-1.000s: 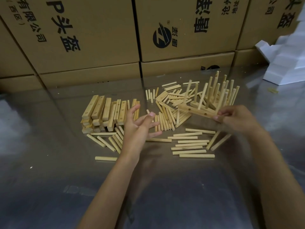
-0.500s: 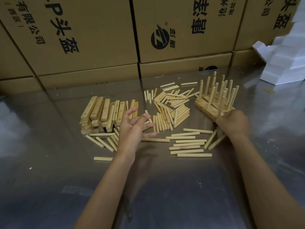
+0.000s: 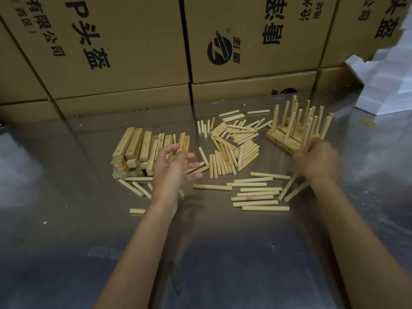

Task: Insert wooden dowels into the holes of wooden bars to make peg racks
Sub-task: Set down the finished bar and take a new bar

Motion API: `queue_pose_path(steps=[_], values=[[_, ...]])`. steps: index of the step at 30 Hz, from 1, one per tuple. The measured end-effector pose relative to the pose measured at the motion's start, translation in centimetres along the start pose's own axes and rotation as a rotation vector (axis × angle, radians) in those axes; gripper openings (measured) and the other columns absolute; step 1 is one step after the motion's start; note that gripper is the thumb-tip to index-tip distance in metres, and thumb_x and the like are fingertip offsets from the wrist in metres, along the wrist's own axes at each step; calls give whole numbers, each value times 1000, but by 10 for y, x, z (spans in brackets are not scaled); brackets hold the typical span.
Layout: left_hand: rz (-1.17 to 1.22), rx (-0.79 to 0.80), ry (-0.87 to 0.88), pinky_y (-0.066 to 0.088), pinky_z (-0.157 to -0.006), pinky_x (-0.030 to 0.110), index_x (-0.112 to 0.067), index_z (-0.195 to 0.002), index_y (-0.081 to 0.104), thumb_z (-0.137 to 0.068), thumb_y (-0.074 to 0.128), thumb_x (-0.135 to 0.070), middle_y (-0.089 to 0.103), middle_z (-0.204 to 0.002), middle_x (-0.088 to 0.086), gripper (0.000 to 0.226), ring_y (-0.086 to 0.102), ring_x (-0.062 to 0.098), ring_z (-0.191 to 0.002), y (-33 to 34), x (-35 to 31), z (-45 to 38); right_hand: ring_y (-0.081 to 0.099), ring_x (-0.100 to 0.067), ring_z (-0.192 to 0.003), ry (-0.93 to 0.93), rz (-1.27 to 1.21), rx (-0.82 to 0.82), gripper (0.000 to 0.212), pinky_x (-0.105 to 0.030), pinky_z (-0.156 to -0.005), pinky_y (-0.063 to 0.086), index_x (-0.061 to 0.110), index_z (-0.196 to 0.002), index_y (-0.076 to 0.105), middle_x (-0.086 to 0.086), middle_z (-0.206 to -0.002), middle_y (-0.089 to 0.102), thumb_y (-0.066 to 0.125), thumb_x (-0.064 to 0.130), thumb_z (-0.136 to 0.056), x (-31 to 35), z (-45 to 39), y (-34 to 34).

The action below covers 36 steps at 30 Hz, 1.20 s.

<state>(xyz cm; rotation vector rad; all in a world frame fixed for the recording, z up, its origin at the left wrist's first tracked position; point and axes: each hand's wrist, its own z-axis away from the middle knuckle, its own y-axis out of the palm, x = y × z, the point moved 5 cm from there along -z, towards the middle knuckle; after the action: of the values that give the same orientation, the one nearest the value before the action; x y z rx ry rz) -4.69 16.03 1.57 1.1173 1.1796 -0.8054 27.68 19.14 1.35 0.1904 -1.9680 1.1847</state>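
A: Shiny steel table (image 3: 66, 219) up close, long dowels (image 3: 256, 198) lying crosswise, left to right.

B: Left hand (image 3: 171, 172) hovers, fingers spread, holding nothing. Right hand (image 3: 317, 161) curls by the finished racks (image 3: 289, 139); grip unclear.

A: Those pegs point up. Bars (image 3: 138, 150) are stacked left, running away from us.

B: Cardboard boxes (image 3: 124, 41) wall the back; white foam (image 3: 390, 85) sits at the right.

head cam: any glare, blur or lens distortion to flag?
Head view: metal tabletop shows soft glare and mirrors the cardboard boxes; box edges bow from the wide-angle lens; left hand and right hand are slightly blurred; dark vignetting in the lower corners.
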Motion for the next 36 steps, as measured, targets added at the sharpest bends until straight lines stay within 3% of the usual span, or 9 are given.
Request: queue_pose_path(steps=[5,10,12,16,20,24,27,32,36], values=[[-23,-117,17,61,-63,30,-11,-119,61,-102,49,-9,71,-101,12,21,72,20,-81,-16,-5,-6,57,-18,-66,-269,-53,81,18,-29,-60,41,22,-70,55,3,-64,59,60,21,-87,45,31,20],[-656,-270,432,56,-82,36,-17,-112,63,-97,48,-4,65,-107,2,25,62,10,-89,-34,-15,-15,59,-15,-70,-534,3,174,16,-35,-78,48,20,-75,64,6,-66,63,59,23,-90,75,71,47],[-945,-184,586,46,-98,35,-10,-124,61,-97,49,-4,59,-122,5,31,55,20,-114,-30,-10,-19,58,-16,-80,-592,3,205,16,-36,-84,47,20,-78,65,5,-74,64,59,25,-92,79,81,54],[-1372,41,571,12,-121,44,-10,-148,42,-102,47,-19,34,-159,9,47,19,26,-151,-20,13,-30,56,-16,-90,-645,22,231,15,-36,-90,42,21,-84,66,5,-84,66,56,26,-93,81,89,64],[-1548,207,527,-10,-122,49,-21,-154,35,-105,34,-33,25,-164,-4,50,4,19,-154,-7,29,-33,54,-15,-90,-647,18,238,14,-36,-89,42,21,-87,67,6,-85,66,55,26,-93,82,90,66],[-1546,117,591,6,-122,46,-18,-127,66,-101,44,-31,55,-139,3,36,36,22,-138,-2,22,-27,54,-16,-91,-626,9,236,15,-36,-89,43,20,-87,69,6,-86,67,57,26,-93,81,87,65],[-1526,-8,606,31,-102,40,-15,-108,70,-100,48,-33,64,-114,6,30,49,23,-112,-3,15,-23,54,-16,-91,-613,-1,229,15,-35,-87,43,20,-85,69,5,-84,66,58,26,-93,80,87,64],[-1478,-54,545,33,-96,39,-19,-125,56,-102,47,-34,70,-102,6,29,48,26,-112,-2,14,-22,53,-16,-90,-604,-19,237,14,-34,-86,43,20,-84,68,6,-82,65,58,25,-92,81,88,63],[-1501,10,564,38,-99,38,-20,-121,67,-103,47,-27,70,-113,2,28,47,23,-111,1,18,-25,54,-16,-90,-603,-26,238,14,-35,-86,43,20,-83,68,5,-82,65,58,25,-92,81,88,63]])
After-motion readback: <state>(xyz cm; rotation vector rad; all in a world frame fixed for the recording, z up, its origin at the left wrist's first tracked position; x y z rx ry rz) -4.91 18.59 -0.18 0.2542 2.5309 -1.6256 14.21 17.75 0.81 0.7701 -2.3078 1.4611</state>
